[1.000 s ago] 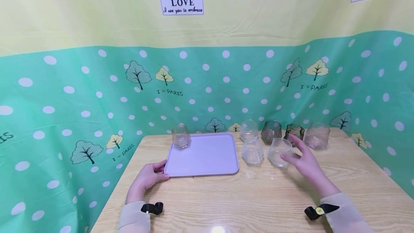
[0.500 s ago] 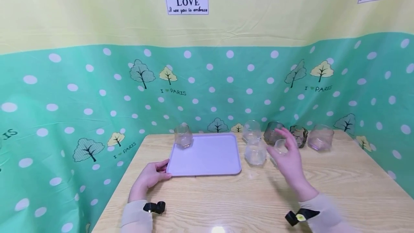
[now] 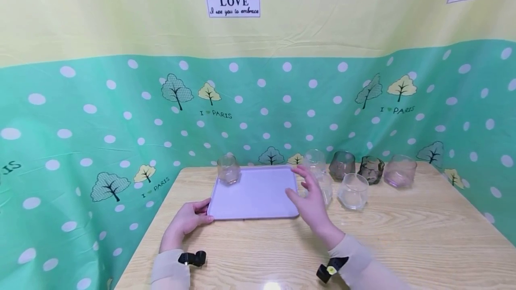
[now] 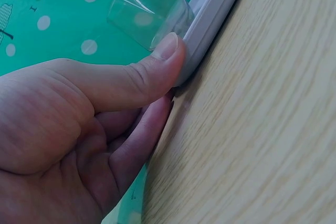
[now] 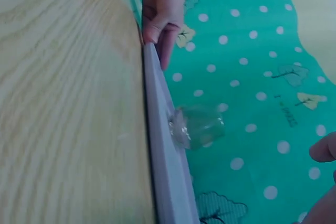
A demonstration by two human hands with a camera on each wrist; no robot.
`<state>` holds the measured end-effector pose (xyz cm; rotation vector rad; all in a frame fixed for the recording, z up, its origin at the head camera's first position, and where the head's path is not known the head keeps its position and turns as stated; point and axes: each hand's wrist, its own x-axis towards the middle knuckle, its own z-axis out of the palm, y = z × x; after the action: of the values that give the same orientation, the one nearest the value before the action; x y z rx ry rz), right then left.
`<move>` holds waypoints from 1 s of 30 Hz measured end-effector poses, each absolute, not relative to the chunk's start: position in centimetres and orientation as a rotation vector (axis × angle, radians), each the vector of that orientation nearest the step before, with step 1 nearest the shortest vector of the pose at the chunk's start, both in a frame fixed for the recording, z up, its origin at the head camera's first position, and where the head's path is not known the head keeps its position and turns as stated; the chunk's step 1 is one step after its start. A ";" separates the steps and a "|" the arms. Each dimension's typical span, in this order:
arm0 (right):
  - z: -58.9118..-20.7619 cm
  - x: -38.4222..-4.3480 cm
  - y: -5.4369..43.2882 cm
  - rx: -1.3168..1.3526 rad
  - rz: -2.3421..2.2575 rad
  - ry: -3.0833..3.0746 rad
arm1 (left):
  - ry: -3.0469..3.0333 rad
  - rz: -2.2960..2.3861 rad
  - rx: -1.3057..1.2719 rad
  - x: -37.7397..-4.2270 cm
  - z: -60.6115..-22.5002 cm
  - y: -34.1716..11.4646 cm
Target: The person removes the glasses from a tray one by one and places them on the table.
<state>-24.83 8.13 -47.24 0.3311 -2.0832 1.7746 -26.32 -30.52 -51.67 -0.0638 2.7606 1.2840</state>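
Note:
A lilac rectangular tray (image 3: 255, 198) lies on the wooden table, with one clear faceted glass (image 3: 228, 171) standing in its back left corner. My left hand (image 3: 186, 221) grips the tray's front left corner; in the left wrist view the thumb (image 4: 167, 46) presses against the rim and the other fingers lie lower down. Over the tray's right edge hovers my right hand (image 3: 313, 204), fingers spread and bent a little, holding nothing. It partly covers a clear glass (image 3: 325, 187) beside the tray. Another clear glass (image 3: 353, 192) stands to its right.
Along the back right stand a clear glass (image 3: 315, 159), a grey glass (image 3: 341, 167), a dark wavy glass (image 3: 371, 170) and a wide pinkish glass (image 3: 400, 172). A green dotted curtain (image 3: 258, 97) hangs behind the table (image 3: 258, 254).
My right hand has moved left, away from the clear glass at the right and past the middle glasses to the tray's right edge. The left hand keeps its hold on the tray.

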 end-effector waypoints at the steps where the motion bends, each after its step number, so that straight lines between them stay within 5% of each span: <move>1: -47.5 -25.0 7.6 0.337 1.789 -2.084 | 2.765 1.277 -0.057 -26.4 -51.7 -30.5; 30: -51.8 -31.4 -4.1 0.086 2.137 -2.279 | 2.749 1.322 -0.051 -25.9 -50.9 -30.2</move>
<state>-31.42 -4.13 -51.84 0.0858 -2.2787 2.1371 -25.93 -30.21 -50.95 -0.0511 2.7492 1.3220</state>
